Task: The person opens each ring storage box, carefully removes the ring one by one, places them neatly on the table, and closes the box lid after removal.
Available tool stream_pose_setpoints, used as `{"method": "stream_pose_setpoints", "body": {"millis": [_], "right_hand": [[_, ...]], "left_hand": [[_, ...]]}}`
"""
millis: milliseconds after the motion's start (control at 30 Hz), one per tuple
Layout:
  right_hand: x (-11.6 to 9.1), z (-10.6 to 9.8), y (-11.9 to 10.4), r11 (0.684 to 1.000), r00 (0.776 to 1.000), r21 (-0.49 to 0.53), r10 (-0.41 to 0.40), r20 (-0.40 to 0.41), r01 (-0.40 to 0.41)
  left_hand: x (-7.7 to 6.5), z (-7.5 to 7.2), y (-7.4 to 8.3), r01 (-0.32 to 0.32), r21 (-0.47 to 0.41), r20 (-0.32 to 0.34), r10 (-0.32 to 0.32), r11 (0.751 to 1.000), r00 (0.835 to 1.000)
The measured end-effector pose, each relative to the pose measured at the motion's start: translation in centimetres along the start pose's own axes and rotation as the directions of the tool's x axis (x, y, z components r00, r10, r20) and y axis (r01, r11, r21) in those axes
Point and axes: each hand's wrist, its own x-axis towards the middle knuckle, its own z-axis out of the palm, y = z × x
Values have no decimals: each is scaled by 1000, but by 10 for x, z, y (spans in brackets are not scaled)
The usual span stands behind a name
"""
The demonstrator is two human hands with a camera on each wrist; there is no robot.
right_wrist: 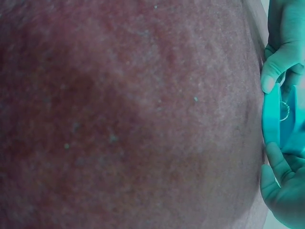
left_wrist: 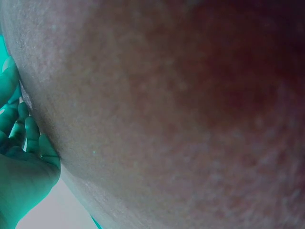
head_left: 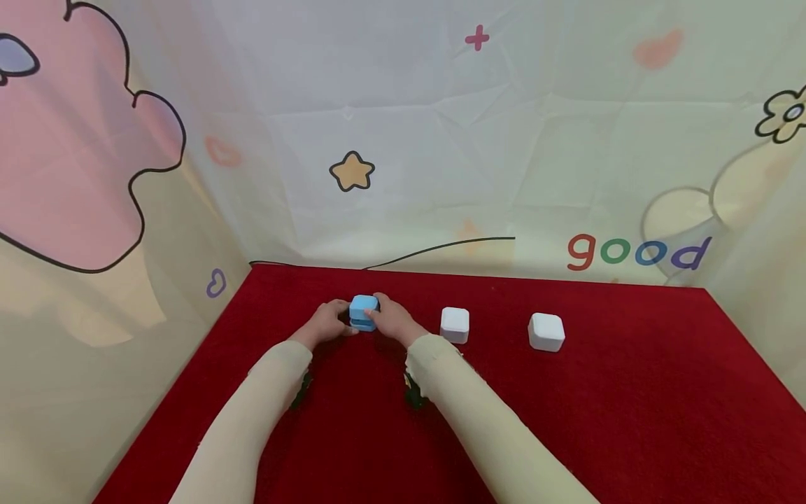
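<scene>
A small light-blue ring box (head_left: 363,312) with rounded corners is between both hands at the back left of the red cloth. A gap shows between its lid and base. Inside it, a ring (right_wrist: 285,111) shows in the right wrist view. My right hand (head_left: 394,319) grips the box from the right, thumb across its front near the lid. From the left, my left hand (head_left: 326,323) holds it, with the thumb low by the base. Skin fills most of both wrist views, and the left wrist view hides nearly all of the box.
Two white rounded boxes stand to the right: a nearer white box (head_left: 455,325) beside the right forearm and a farther white box (head_left: 546,332). Red cloth (head_left: 630,392) covers the table. A printed curtain (head_left: 403,140) hangs behind and at the sides.
</scene>
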Motion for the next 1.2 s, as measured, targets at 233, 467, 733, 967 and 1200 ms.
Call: {"method": "stream_pose_setpoints", "body": {"millis": [233, 467, 733, 967, 1200], "right_hand": [[-5, -3, -6, 998, 1000, 58, 15, 6, -15], [-7, -2, -9, 999, 1000, 40, 16, -3, -16], [-8, -3, -10, 998, 1000, 51, 31, 5, -31], [-3, -2, -9, 998, 999, 60, 32, 9, -32], [-4, -3, -11, 998, 1000, 64, 28, 12, -29]], "left_hand": [[1, 0, 0, -3, -3, -6, 3, 1000, 1000], [0, 3, -2, -10, 7, -13, 10, 1000, 1000], [2, 5, -4, -9, -17, -17, 8, 1000, 1000], [0, 4, -5, -2, -15, -18, 2, 1000, 1000], [1, 3, -3, -8, -3, -11, 8, 1000, 1000]]}}
